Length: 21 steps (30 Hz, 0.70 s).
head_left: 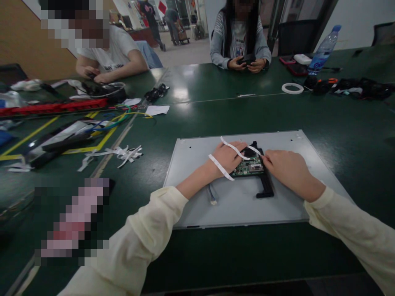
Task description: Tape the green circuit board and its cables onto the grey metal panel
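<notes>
A green circuit board sits in a black plastic frame on a flat grey panel. My left hand grips the board from its left side, fingers closed over it and partly hidden. White strips, one at the wrist and one across the fingers, lie on the back of that hand. At the board's upper right, my right hand is closed, pinching the end of another white strip. That strip runs left towards my left fingertips. A short cable emerges below my left hand.
Loose white strips lie left of the panel, above a blurred pinkish object. Cables and a red strip fill the far left. A tape roll and a water bottle are at far right. Two people sit opposite.
</notes>
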{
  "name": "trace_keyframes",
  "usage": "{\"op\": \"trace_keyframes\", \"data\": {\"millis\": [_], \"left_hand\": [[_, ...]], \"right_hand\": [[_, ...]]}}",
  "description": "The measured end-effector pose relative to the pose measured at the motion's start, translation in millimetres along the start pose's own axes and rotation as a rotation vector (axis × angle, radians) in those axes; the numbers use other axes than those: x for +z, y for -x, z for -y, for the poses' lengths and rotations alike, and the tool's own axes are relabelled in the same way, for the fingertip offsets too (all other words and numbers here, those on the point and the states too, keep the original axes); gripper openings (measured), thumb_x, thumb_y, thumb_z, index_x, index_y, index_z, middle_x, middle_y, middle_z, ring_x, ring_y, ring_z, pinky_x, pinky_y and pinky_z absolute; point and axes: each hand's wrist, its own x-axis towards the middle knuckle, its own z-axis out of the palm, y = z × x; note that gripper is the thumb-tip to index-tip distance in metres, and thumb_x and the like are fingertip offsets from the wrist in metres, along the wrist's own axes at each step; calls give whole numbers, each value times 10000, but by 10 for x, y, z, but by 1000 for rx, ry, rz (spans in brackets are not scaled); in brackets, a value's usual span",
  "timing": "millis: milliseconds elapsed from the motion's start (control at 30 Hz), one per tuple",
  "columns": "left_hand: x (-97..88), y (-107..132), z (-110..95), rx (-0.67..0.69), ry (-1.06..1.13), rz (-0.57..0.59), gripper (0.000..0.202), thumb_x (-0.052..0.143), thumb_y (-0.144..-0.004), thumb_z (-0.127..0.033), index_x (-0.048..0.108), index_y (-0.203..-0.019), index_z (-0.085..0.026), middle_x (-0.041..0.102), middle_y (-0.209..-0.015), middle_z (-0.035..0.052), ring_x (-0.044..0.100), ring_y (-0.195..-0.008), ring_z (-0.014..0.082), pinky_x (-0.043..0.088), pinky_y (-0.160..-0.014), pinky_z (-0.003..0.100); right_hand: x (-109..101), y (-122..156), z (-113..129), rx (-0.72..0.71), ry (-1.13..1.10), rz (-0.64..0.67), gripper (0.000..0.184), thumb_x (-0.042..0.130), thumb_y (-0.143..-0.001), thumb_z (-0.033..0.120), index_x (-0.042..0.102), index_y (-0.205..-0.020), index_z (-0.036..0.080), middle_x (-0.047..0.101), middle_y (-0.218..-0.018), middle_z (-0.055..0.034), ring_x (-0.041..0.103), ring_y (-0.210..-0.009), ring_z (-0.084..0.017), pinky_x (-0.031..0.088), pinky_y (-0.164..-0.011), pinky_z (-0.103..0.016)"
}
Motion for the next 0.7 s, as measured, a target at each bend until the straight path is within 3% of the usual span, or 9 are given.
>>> {"op": "trace_keyframes", "data": {"millis": [400,700], "left_hand": [[-35,21,-43,-9,-4,15,392,289,-968,-270,432,-1323,-184,518,-1361,82,428,-1295,193,356,-1028,416],[-69,-1,-52,4,2,68,404,276,-961,-259,414,-1329,-168,483,-1394,93,389,-1327,211,340,-1038,447]], "right_hand": [[36,37,-102,-75,-28,1,367,315,-961,365,614,-832,195,668,-776,-67,609,-645,-216,176,-495,-273],[72,30,-251,-39,-164,-6,353,379,-918,418,572,-718,201,632,-712,-39,542,-631,-170,196,-520,-259]]}}
